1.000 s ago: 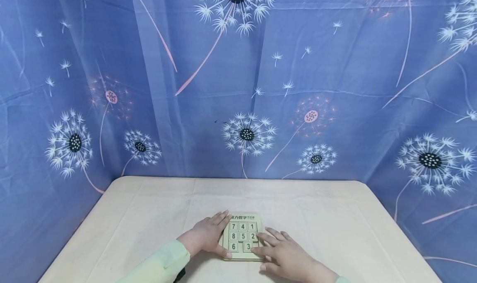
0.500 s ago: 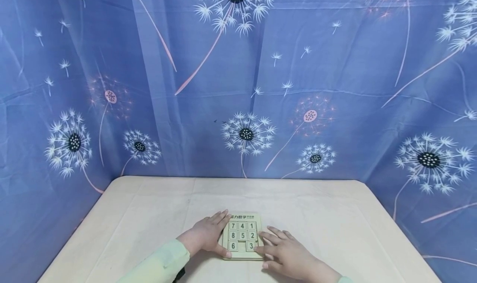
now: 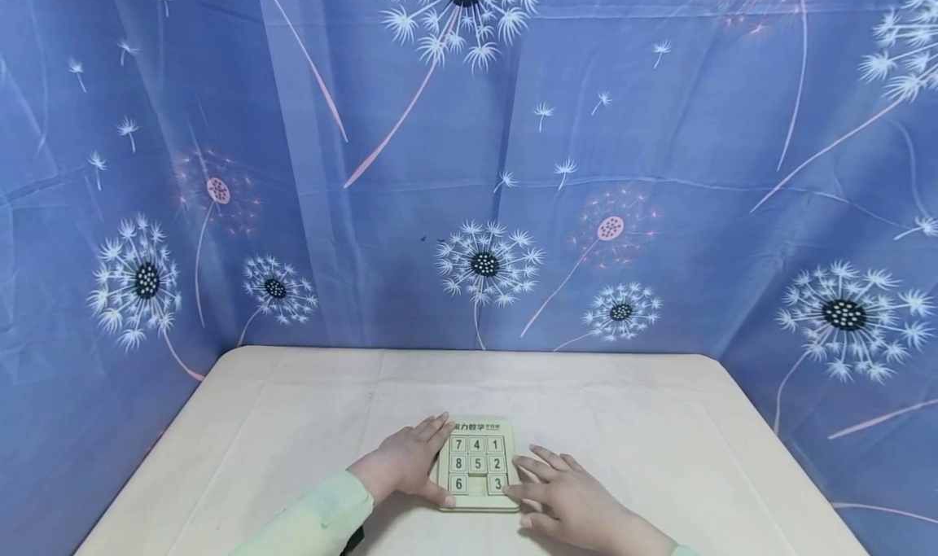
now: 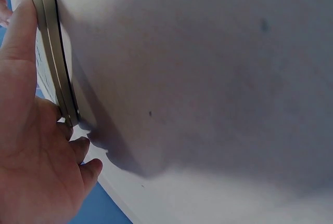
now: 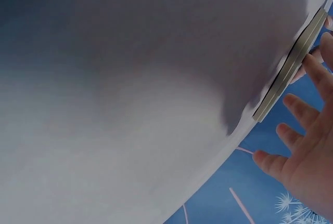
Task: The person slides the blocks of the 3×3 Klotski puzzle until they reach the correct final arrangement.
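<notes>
A pale green number slide puzzle [image 3: 476, 503] lies flat on the table, its tiles in three rows: 7 4 1, 8 5 2, then 6, a gap and 3. My left hand [image 3: 410, 461] holds the puzzle's left side, thumb at the near corner and fingers at the far one. In the left wrist view, the thumb [image 4: 21, 31] lies against the board's edge [image 4: 54, 52]. My right hand [image 3: 567, 497] is spread at the right side, one fingertip at the 3 tile [image 3: 495, 484]. The right wrist view shows its other fingers [image 5: 302, 110] apart from the board.
The cream table [image 3: 623, 401] extends behind and to both sides of the puzzle. Blue cloth [image 3: 410, 295] printed with dandelions hangs at its back and sides. A small black item [image 3: 355, 540] shows under the left wrist.
The 3 tile has slid right into the bottom right corner, widening the gap beside the 6. My right hand has shifted slightly right with it; the left hand stays put.
</notes>
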Tool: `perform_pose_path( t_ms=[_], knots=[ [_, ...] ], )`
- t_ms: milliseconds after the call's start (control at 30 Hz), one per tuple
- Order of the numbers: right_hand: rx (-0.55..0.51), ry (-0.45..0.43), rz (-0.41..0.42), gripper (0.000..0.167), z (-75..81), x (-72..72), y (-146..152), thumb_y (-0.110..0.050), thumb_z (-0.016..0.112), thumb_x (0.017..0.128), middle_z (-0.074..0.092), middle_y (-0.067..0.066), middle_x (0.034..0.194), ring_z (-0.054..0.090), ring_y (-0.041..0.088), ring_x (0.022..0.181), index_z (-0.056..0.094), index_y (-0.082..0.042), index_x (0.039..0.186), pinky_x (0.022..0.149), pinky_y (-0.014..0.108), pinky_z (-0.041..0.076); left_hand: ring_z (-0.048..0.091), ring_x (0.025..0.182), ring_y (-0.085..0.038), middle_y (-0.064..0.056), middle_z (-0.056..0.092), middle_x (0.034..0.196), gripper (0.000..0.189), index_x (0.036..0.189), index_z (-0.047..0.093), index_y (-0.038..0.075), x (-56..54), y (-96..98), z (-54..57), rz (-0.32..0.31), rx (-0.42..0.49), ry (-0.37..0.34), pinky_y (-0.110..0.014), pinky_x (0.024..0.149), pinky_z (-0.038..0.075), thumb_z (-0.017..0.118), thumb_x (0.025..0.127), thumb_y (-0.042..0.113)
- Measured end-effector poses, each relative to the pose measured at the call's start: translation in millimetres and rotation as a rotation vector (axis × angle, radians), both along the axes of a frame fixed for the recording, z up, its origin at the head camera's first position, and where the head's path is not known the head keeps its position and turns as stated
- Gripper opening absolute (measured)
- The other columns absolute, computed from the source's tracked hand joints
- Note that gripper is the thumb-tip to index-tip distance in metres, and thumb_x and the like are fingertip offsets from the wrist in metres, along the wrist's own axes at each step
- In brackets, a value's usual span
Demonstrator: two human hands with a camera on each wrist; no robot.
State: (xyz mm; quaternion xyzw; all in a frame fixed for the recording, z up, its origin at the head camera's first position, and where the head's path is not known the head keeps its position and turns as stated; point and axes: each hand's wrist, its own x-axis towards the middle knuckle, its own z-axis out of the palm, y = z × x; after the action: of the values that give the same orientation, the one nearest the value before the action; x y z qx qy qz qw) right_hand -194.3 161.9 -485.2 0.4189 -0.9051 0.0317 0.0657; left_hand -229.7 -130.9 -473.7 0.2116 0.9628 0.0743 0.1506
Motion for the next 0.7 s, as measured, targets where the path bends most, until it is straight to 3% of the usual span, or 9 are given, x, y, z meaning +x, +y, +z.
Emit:
perform_pose_path(
  t_ms=[700],
  knots=[
    [-0.018, 0.041, 0.021, 0.042, -2.5, 0.9, 3.5, -0.059, 0.058, 0.097, 0.066, 0.007, 0.143, 0.059, 0.037, 0.133, 0.067, -0.038, 0.132, 0.099, 0.062, 0.055, 0.03, 0.158, -0.029, -0.01, 0.029, 0.171, 0.118, 0.16, 0.033, 0.006, 1.7, -0.4, 1.8, 0.001, 0.02, -0.009, -0.051, 0.126, 0.036, 0.081, 0.071, 0.069]
  ],
)
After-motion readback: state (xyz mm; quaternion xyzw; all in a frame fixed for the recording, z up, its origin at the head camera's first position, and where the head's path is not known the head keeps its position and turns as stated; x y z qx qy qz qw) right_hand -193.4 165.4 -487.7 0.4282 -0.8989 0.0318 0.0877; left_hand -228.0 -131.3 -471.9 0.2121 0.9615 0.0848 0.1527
